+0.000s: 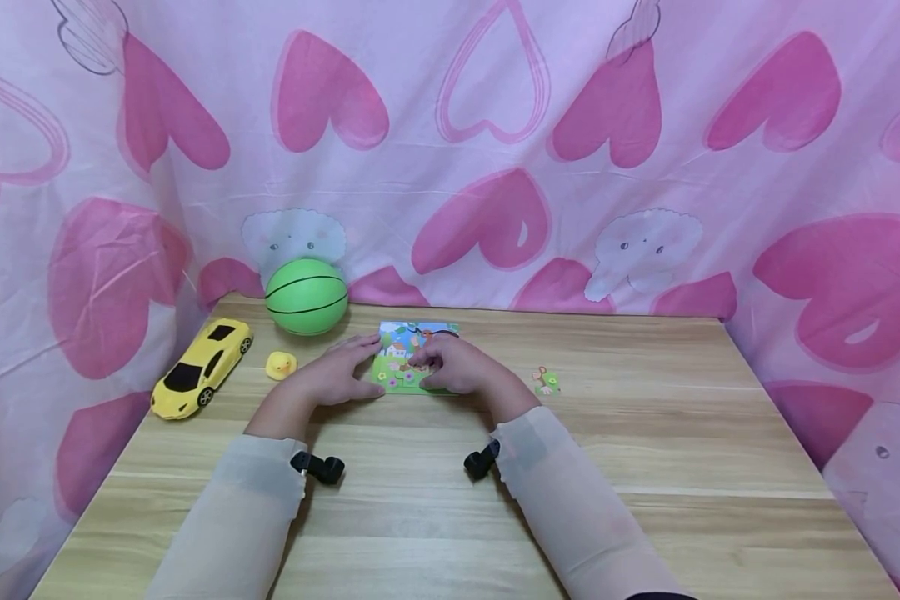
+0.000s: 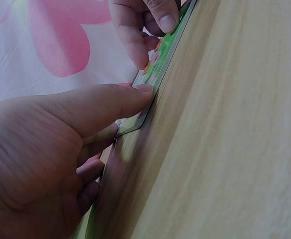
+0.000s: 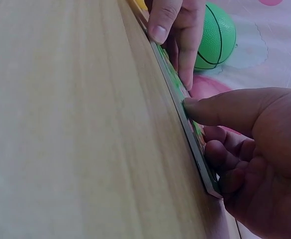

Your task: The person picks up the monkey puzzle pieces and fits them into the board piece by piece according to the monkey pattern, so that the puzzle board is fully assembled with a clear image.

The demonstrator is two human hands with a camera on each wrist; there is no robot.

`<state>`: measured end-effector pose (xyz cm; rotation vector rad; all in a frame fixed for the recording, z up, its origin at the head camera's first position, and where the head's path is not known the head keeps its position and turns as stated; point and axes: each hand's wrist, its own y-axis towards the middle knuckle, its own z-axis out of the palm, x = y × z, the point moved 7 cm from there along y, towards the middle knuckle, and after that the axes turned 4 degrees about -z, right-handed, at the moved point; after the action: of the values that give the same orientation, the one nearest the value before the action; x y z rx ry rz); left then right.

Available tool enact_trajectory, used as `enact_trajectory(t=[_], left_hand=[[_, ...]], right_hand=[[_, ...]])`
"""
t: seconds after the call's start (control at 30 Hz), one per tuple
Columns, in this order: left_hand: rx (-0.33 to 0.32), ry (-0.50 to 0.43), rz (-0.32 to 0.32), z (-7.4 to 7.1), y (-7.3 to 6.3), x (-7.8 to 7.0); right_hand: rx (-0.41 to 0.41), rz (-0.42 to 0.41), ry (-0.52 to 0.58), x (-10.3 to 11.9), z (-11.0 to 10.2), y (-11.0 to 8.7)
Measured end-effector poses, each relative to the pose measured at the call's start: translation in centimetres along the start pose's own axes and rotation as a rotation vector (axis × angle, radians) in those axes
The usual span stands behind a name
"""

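A flat picture puzzle board (image 1: 396, 340) with a house, flowers and green grass lies on the wooden table. My left hand (image 1: 343, 371) is at its left side, the fingers mostly straight and the thumb (image 2: 130, 99) pressing the near corner. Over the right part of the board is my right hand (image 1: 457, 365). Its index finger and thumb (image 3: 220, 110) touch the picture while other fingers curl at the right side. The hand hides whatever is directly under it. A small loose puzzle piece (image 1: 547, 382), green with a yellow flower, lies right of the board.
At the table's left edge stands a yellow toy car (image 1: 202, 367). A yellow rubber duck (image 1: 281, 365) sits beside my left hand, with a green toy basketball (image 1: 307, 297) behind it. A pink heart-patterned curtain (image 1: 487, 217) borders the table (image 1: 682, 450).
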<state>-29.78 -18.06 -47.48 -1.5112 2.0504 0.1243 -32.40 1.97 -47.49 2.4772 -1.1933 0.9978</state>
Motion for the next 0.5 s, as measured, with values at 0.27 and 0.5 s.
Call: enact_trajectory(t=[0.27, 0.5], left_hand=[[-0.002, 0.004, 0.007, -0.02, 0.04, 0.0], [-0.006, 0.006, 0.007, 0.01, 0.08, 0.12]], right_hand=[[0.031, -0.01, -0.002, 0.16, 0.03, 0.0], [0.063, -0.018, -0.003, 0.3, 0.24, 0.01]])
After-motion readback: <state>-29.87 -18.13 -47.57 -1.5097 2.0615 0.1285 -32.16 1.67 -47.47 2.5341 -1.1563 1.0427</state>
